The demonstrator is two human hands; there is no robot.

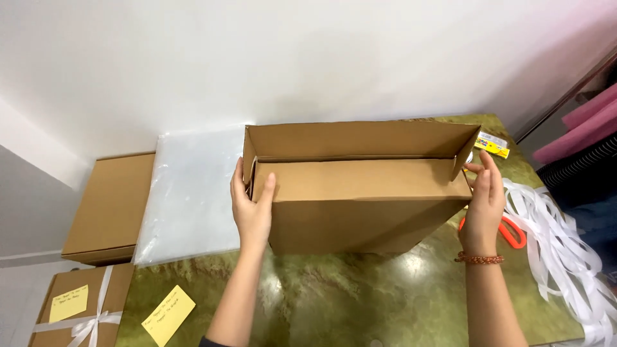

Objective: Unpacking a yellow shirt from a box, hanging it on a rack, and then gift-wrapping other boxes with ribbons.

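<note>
A large brown cardboard box (360, 199) lies on a green marbled table (334, 295), its far flap standing up and a near flap folded flat over the top. My left hand (252, 209) clasps the box's left end, thumb resting on the top flap. Pressed against the box's right end is my right hand (485, 196), fingers pointing up, a beaded bracelet on its wrist.
A clear plastic sheet (193, 193) lies left of the box. Beyond it sits a plain cardboard box (109, 205), and a ribbon-tied box (80, 308) with a yellow note is lower left. A yellow sticky note (168, 313), orange scissors (514, 232), white ribbon (565, 250) and a small yellow packet (492, 144) lie around.
</note>
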